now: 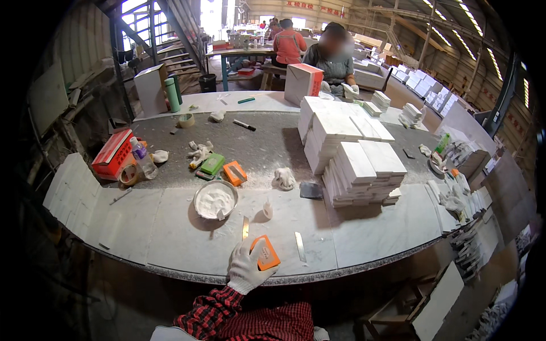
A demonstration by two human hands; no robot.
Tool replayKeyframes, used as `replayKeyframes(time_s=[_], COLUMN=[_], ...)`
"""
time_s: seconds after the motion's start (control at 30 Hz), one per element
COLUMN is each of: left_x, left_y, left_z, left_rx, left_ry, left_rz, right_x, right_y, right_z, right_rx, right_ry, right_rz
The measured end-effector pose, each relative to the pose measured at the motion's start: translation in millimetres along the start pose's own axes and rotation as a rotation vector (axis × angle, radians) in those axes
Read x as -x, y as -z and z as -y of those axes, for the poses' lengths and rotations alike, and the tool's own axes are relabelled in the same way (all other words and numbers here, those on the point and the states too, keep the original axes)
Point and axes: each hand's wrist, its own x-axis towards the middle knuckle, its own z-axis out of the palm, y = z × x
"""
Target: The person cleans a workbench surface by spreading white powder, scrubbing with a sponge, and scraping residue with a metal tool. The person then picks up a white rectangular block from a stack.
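Note:
My left hand point(247, 267), in a white glove, is closed around the left side of an orange block point(266, 253) at the table's near edge. Just beyond it lies a thin metal strip point(245, 228), and a second metal strip point(300, 246) rests to the right. A metal bowl of white powder point(215, 200) stands farther off, with a small whitish bottle point(268, 209) beside it. At the bottom edge shows a scrap of white, probably my right hand point(321, 334) in its glove; its fingers are hidden.
Stacked white tiles point(355, 165) rise at right centre. Green point(212, 164) and orange point(235, 173) blocks, a crumpled glove point(284, 178), a plastic bottle point(143, 159) and a red box point(114, 154) lie farther back. Across the table sits a co-worker point(331, 59) wearing white gloves.

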Motion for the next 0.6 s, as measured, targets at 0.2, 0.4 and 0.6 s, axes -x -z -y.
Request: replayKeyframes(time_s=[0.2, 0.4, 0.6], left_x=[5, 5, 9], left_y=[2, 2, 21], left_z=[5, 5, 8], left_rx=[-0.003, 0.055, 0.174], left_ry=[-0.027, -0.020, 0.006], left_rz=[-0.024, -0.025, 0.148], right_x=[27, 77, 100], right_y=[72, 159, 150], right_z=[61, 184, 244], right_rx=[-0.153, -0.462, -0.234], right_ry=[0.109, 0.394, 0.603], right_rz=[-0.510, -0.549, -0.571])
